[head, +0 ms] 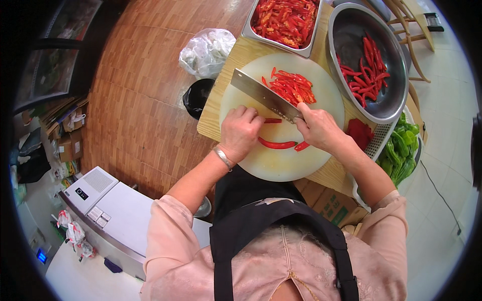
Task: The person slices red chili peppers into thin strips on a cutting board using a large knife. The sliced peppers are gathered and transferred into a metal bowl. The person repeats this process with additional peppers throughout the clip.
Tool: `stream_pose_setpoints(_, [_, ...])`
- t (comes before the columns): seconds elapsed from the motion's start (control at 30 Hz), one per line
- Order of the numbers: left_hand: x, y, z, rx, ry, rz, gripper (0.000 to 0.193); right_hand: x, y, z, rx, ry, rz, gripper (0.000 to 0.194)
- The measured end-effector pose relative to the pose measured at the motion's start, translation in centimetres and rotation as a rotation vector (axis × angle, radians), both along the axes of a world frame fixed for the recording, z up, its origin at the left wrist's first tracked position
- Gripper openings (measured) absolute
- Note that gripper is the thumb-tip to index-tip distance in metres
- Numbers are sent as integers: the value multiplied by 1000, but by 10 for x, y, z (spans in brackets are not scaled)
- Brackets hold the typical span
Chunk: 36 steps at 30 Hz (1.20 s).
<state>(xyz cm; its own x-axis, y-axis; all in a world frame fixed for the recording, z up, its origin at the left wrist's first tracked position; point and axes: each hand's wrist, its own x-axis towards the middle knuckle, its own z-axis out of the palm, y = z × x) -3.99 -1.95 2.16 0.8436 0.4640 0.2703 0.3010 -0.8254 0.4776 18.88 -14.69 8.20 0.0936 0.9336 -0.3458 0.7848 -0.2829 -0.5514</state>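
My right hand [318, 127] grips a cleaver [265, 94] near its handle end, the broad blade slanting up to the left over a round white cutting board [278, 169]. Under the curled fingers of my left hand [241, 129], a piece of red chili [273, 120] is pressed to the board, its left part hidden. Just below lie a whole red chili [278, 144] and another chili piece [301, 146] partly beneath my right hand. Beyond the blade rests a heap of sliced red chilies [292, 87].
Behind the board stands a steel pan [278, 45] full of cut chilies. To the right are a steel bowl [401, 94] with whole red chilies, a red cloth [359, 133] and a white basket [376, 141] of green peppers [401, 150]. A black bin [197, 99] stands left of the table.
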Motion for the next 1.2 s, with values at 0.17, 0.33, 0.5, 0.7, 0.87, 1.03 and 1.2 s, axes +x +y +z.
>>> stream_pose_setpoints(0.17, [-3,-1,-5,-59,-77,41,18,6,1,41,-155,-110,164,16])
stream_pose_setpoints(0.33, [0,-3,-8,-63,-157,59,18,7,-5,26,-212,-116,183,18])
stream_pose_setpoints(0.5, [-3,-1,-14,-100,-181,75,19,5,-2,15,-53,-86,166,14])
stream_pose_setpoints(0.7, [-2,-2,-15,-72,-217,87,15,-5,-2,12,-110,-61,138,16])
stream_pose_setpoints(0.87, [-5,-2,-21,-91,-199,85,21,-2,11,9,-137,-32,96,20])
stream_pose_setpoints(1.03, [-3,-5,-21,-109,-218,103,20,-9,9,23,-199,-28,97,17])
stream_pose_setpoints(1.2, [-2,-3,-20,-128,-205,95,20,-13,18,6,-100,-18,92,17])
